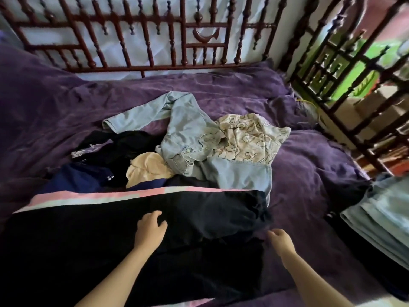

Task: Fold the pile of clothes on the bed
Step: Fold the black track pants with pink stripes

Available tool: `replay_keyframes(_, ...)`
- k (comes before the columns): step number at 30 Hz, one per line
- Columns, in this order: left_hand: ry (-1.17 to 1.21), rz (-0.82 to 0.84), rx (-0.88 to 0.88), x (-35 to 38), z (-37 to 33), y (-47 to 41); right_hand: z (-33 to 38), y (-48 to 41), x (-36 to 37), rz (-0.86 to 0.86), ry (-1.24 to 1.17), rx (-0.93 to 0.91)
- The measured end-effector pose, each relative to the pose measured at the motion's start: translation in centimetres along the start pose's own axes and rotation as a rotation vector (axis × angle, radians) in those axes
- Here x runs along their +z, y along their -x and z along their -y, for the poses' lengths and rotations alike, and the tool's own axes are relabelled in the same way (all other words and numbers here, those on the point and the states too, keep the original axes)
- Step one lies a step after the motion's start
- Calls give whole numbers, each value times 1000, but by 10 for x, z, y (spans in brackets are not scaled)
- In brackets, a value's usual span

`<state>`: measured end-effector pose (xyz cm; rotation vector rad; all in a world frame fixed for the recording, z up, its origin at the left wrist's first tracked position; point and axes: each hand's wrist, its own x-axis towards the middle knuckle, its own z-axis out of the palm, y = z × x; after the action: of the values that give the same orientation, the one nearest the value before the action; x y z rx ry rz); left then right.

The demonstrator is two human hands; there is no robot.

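Left hand (150, 230) on garment (88, 244), right hand (280, 239) unclear

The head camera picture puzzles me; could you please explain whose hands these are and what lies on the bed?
There is no machine here: a person wears a camera on the head, looking down at their own hands. The left hand rests, fingers relaxed, on a black garment spread across the purple bedcover. The right hand sits at that garment's right edge with curled fingers; whether it pinches cloth is unclear. Behind, not yet folded, lie a blue shirt, a patterned top, a cream cloth and dark items. A folded stack sits at the right.
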<state>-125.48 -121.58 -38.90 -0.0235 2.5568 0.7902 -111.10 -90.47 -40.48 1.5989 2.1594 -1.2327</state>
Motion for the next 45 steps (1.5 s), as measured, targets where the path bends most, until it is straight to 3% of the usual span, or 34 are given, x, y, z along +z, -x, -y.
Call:
replay_keyframes(9, -262, 17, 26, 55, -76, -40, 20, -111, -19, 166, -124, -41)
replay_keyframes(15, -469, 0, -54, 43, -72, -64, 36, -151, 3, 320, -134, -79)
replay_keyframes(21, -622, 6, -137, 34, -56, -90, 24, -179, 18, 289, -59, -103)
replay_keyframes(24, -748, 5, -153, 36, -55, -99, 38, -175, 10, 352, -30, -47)
replay_keyframes(27, -795, -102, -108, 31, -59, -107, 57, -169, -4, 383, -61, -101)
replay_keyframes(33, -370, -532, 19, -5, -99, -125, 120, -173, -44, 168, -319, -350)
replay_keyframes(35, -378, -511, -45, -4, -105, -129, 134, -177, -38, 179, -255, -362)
replay_keyframes(37, -361, -450, -99, 11, -106, -122, 132, -172, -24, 161, -7, -362)
replay_keyframes(39, -344, -403, -48, 35, -101, -101, 112, -153, -10, 85, 222, -361)
replay_keyframes(41, -364, -370, 63, 64, -88, -68, 75, -123, 7, 74, 275, -352)
replay_keyframes(45, -454, -178, 141, 110, -37, 8, -10, -68, 31, 395, 485, -417)
